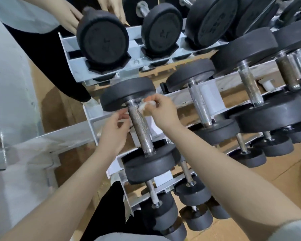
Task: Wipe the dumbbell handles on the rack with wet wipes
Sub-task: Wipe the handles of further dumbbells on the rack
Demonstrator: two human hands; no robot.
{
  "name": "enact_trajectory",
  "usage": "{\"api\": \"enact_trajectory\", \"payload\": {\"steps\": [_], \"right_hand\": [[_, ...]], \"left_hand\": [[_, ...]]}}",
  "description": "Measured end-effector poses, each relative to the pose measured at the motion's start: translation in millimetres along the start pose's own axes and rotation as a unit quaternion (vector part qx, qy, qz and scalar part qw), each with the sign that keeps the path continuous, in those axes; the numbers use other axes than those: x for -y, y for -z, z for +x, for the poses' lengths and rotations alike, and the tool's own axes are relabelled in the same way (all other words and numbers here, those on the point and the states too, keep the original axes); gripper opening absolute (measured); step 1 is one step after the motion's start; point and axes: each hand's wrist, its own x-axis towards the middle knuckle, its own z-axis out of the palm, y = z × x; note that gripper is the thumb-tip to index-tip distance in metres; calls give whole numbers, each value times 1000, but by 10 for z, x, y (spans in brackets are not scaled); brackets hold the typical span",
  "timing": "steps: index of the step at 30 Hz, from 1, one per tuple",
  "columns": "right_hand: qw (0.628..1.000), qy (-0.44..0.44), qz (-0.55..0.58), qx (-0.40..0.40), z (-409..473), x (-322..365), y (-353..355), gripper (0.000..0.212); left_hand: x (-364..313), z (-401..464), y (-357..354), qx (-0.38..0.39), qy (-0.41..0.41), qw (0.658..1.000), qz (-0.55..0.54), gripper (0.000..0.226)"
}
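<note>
Pinching a crumpled wipe (143,106) against the top of a knurled handle (140,126), the right hand (161,110) works just under the upper head of the leftmost middle-tier dumbbell (137,129) on the rack (101,119). Its fingers are curled tight on the wipe. The left hand (114,131) sits just left of the handle, fingers loosely curled; whether it grips the wipe's other end or holds nothing, I cannot tell.

The wipe is soft, limp and light, so it probably bunches rather than spreads; wrapping it round the bar and gripping through it looks like the better hold. The handle is stiff steel, its knurling rough enough to snag the wet fabric, and the dumbbell seems heavy enough to stay put in its cradle under rubbing. Neighbouring handles (200,105) to the right look dull and speckled, likely still to do. Another person's hands (71,16) rest on a top-tier dumbbell (102,39).
</note>
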Motion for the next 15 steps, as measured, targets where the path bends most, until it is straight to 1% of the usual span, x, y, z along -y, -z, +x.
{"api": "enact_trajectory", "payload": {"steps": [3,5,9,12,15], "right_hand": [[999,-3,-49,-21,62,56,-142,26],[997,-20,-78,-22,38,80,-205,37],[998,-32,-61,-7,-3,93,-210,32],[995,-74,-47,41,-54,35,-91,40],[991,-111,-33,71,-122,-28,-25,39]], "left_hand": [[-8,74,3,1,19,999,-39,26],[10,99,14,8,27,999,-31,29],[16,140,5,27,41,997,-58,25],[-10,181,9,32,43,997,-61,25],[-16,225,8,37,45,995,-80,25]]}}
